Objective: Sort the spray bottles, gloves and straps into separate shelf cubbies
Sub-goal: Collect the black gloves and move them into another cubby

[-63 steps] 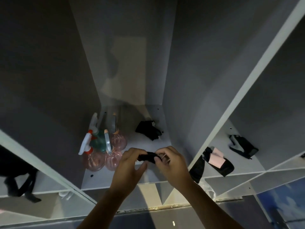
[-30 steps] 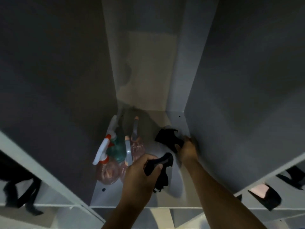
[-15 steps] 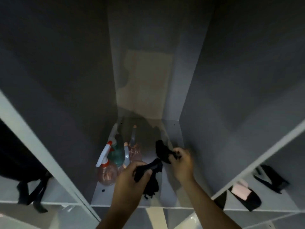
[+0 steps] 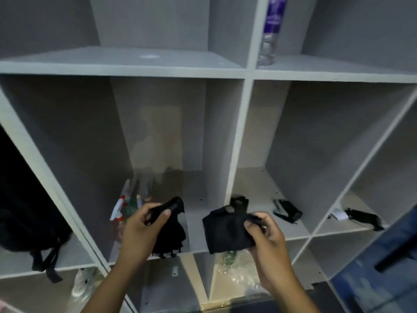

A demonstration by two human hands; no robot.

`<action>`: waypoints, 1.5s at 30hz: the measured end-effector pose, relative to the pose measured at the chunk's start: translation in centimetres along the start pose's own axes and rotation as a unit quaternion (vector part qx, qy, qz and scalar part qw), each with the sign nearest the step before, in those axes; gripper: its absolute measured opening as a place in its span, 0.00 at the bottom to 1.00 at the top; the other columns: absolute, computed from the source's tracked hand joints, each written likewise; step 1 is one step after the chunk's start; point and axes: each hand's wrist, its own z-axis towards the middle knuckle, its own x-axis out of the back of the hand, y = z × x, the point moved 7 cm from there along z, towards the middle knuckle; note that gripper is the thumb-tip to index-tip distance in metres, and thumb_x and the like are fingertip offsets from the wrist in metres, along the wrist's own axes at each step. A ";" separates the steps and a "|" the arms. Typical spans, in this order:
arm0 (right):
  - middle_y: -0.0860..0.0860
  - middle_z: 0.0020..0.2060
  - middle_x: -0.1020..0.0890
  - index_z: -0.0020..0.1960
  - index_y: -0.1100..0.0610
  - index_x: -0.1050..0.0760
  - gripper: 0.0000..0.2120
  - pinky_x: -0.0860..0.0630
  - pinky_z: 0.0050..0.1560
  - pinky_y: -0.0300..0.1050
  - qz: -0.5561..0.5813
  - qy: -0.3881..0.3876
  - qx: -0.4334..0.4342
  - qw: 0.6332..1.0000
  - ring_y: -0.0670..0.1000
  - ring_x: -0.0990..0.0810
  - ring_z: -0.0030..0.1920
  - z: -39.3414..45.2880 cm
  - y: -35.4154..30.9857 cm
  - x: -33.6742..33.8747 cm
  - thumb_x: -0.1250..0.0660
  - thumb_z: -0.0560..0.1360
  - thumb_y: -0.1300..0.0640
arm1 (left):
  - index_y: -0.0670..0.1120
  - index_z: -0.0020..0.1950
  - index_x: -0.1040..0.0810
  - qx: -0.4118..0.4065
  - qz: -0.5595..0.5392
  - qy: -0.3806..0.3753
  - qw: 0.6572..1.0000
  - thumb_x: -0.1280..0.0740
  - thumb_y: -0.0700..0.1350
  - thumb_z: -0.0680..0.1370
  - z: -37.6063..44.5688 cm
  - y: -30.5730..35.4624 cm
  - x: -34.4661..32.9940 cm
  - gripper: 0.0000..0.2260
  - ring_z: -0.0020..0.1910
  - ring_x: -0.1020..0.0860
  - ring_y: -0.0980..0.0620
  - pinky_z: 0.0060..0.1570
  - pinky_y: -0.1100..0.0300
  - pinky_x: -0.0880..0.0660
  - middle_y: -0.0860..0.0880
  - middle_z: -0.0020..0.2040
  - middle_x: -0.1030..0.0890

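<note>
My left hand (image 4: 142,231) grips a black glove (image 4: 170,233) that hangs down in front of the middle cubby. My right hand (image 4: 265,240) holds a second black glove (image 4: 223,231) in front of the divider between the middle and right cubbies. Several spray bottles (image 4: 123,208) with white and red triggers stand at the left of the middle cubby, partly hidden by my left hand. Black items (image 4: 287,210) lie on the floor of the right cubby, one (image 4: 239,202) close to the divider. Another black strap-like item (image 4: 363,218) lies in the far right cubby.
A black backpack (image 4: 27,222) fills the left cubby. A clear bottle with a purple label (image 4: 270,30) stands on the upper shelf. Crumpled clear plastic (image 4: 239,272) lies in the lower cubby. A white vertical divider (image 4: 237,143) separates the middle and right cubbies.
My right hand picked up the second glove from the back of the middle cubby and drew it out. Both hands pulled back from the shelf, and my view moved away and up.
</note>
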 end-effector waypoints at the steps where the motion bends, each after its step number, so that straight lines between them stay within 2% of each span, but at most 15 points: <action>1: 0.58 0.47 0.16 0.49 0.59 0.24 0.02 0.25 0.50 0.53 0.049 0.002 -0.020 0.999 0.55 0.18 0.48 -0.7 -1.0 1.5 0.34 0.78 0.64 | 0.47 0.50 0.18 0.001 0.002 -0.013 1.000 0.28 0.40 0.76 -0.8 0.7 -1.5 0.04 0.42 0.16 0.60 0.47 0.58 0.17 0.59 0.40 0.15; 3: 0.59 0.47 0.17 0.50 0.60 0.24 0.03 0.23 0.49 0.51 0.129 -0.004 -0.037 0.991 0.55 0.17 0.48 -1.8 -3.0 4.3 0.35 0.78 0.65 | 0.46 0.52 0.17 -0.002 -0.015 -0.051 0.999 0.28 0.39 0.77 -2.3 2.3 -5.1 0.05 0.45 0.15 0.55 0.45 0.61 0.18 0.52 0.42 0.14; 5: 0.59 0.48 0.16 0.51 0.60 0.24 0.04 0.20 0.47 0.49 0.152 -0.012 -0.034 0.988 0.55 0.17 0.50 -2.7 -4.7 6.8 0.36 0.79 0.65 | 0.46 0.51 0.17 -0.006 -0.048 -0.085 0.995 0.28 0.38 0.76 -3.9 4.1 -8.8 0.06 0.46 0.16 0.56 0.41 0.68 0.21 0.53 0.44 0.14; 8: 0.60 0.51 0.17 0.52 0.59 0.23 0.06 0.19 0.49 0.50 0.171 -0.018 -0.022 0.985 0.57 0.17 0.52 -3.5 -6.1 10.1 0.34 0.76 0.64 | 0.46 0.53 0.19 -0.018 -0.080 -0.132 0.988 0.28 0.36 0.76 -5.8 6.6 -13.3 0.08 0.46 0.15 0.53 0.42 0.64 0.20 0.48 0.46 0.14; 10: 0.61 0.51 0.17 0.52 0.59 0.23 0.08 0.21 0.52 0.54 0.181 -0.031 -0.020 0.983 0.58 0.18 0.53 -4.0 -6.7 11.7 0.32 0.73 0.63 | 0.50 0.51 0.20 -0.043 -0.069 -0.160 0.984 0.28 0.36 0.76 -6.7 7.9 -15.7 0.09 0.45 0.16 0.53 0.41 0.63 0.20 0.51 0.47 0.15; 14: 0.62 0.50 0.19 0.54 0.61 0.23 0.11 0.20 0.49 0.51 0.198 -0.054 -0.011 0.979 0.58 0.19 0.53 -4.6 -7.6 13.7 0.31 0.71 0.63 | 0.55 0.45 0.19 -0.097 -0.029 -0.201 0.974 0.29 0.36 0.77 -8.3 9.8 -19.1 0.12 0.48 0.18 0.58 0.48 0.65 0.24 0.57 0.48 0.17; 19: 0.61 0.50 0.20 0.56 0.60 0.23 0.14 0.22 0.49 0.48 0.204 -0.024 0.014 0.979 0.58 0.21 0.51 -4.0 -8.2 15.3 0.31 0.71 0.67 | 0.51 0.52 0.16 -0.084 -0.038 -0.247 0.965 0.32 0.39 0.80 -9.1 10.9 -22.0 0.09 0.54 0.18 0.57 0.58 0.58 0.22 0.57 0.51 0.15; 22: 0.61 0.49 0.20 0.58 0.59 0.22 0.15 0.24 0.50 0.51 0.152 -0.012 0.034 0.988 0.58 0.21 0.50 -3.3 -8.5 16.1 0.32 0.74 0.70 | 0.54 0.54 0.17 -0.065 -0.043 -0.269 0.960 0.31 0.43 0.79 -9.2 11.1 -23.0 0.08 0.54 0.18 0.57 0.51 0.61 0.22 0.56 0.52 0.15; 25: 0.61 0.49 0.18 0.56 0.56 0.20 0.15 0.23 0.51 0.52 0.061 0.008 0.069 0.996 0.58 0.19 0.49 -3.0 -9.3 16.6 0.32 0.74 0.71 | 0.54 0.55 0.18 -0.028 -0.062 -0.292 0.954 0.26 0.41 0.75 -9.3 10.9 -23.6 0.12 0.52 0.17 0.56 0.46 0.63 0.20 0.53 0.52 0.15; 29: 0.48 0.45 0.15 0.51 0.55 0.19 0.14 0.21 0.45 0.38 -0.095 0.040 0.144 0.984 0.47 0.16 0.47 -3.1 -11.2 16.7 0.29 0.72 0.72 | 0.52 0.53 0.18 -0.044 -0.050 -0.285 0.956 0.22 0.38 0.70 -8.5 11.4 -23.7 0.15 0.50 0.16 0.56 0.50 0.60 0.18 0.52 0.49 0.14; 32: 0.46 0.46 0.16 0.52 0.52 0.20 0.16 0.22 0.45 0.35 -0.169 0.021 0.163 0.972 0.44 0.17 0.47 -3.0 -11.8 16.5 0.25 0.71 0.68 | 0.52 0.51 0.17 -0.073 -0.050 -0.282 0.955 0.23 0.35 0.70 -7.4 11.9 -23.6 0.15 0.50 0.16 0.55 0.50 0.60 0.19 0.52 0.49 0.14; 35: 0.43 0.51 0.20 0.55 0.44 0.21 0.18 0.26 0.55 0.36 -0.312 0.048 0.230 0.921 0.45 0.22 0.55 -2.8 -12.9 16.7 0.22 0.69 0.57 | 0.52 0.50 0.18 -0.109 -0.034 -0.285 0.952 0.24 0.34 0.70 -6.6 12.6 -23.6 0.15 0.51 0.16 0.55 0.52 0.60 0.19 0.53 0.49 0.15; 38: 0.40 0.56 0.26 0.60 0.42 0.22 0.22 0.32 0.61 0.36 -0.465 0.062 0.343 0.814 0.45 0.29 0.60 -3.1 -15.1 14.3 0.24 0.67 0.43 | 0.51 0.51 0.18 -0.131 -0.029 -0.291 0.947 0.24 0.35 0.70 -6.3 13.5 -23.9 0.15 0.51 0.17 0.57 0.53 0.61 0.20 0.55 0.49 0.15; 41: 0.40 0.57 0.25 0.62 0.40 0.23 0.24 0.33 0.58 0.46 -0.568 0.053 0.381 0.728 0.48 0.30 0.60 -2.2 -15.6 11.8 0.25 0.67 0.38 | 0.50 0.52 0.18 -0.143 -0.035 -0.298 0.943 0.24 0.35 0.70 -5.9 14.2 -24.3 0.15 0.50 0.16 0.56 0.53 0.61 0.20 0.53 0.49 0.15; 45: 0.38 0.49 0.22 0.55 0.41 0.22 0.17 0.39 0.50 0.47 -0.600 0.019 0.364 0.712 0.48 0.29 0.54 -0.8 -14.4 10.9 0.24 0.68 0.41 | 0.49 0.54 0.18 -0.124 -0.057 -0.309 0.941 0.25 0.33 0.70 -5.6 14.0 -24.2 0.17 0.50 0.16 0.54 0.52 0.61 0.20 0.51 0.49 0.14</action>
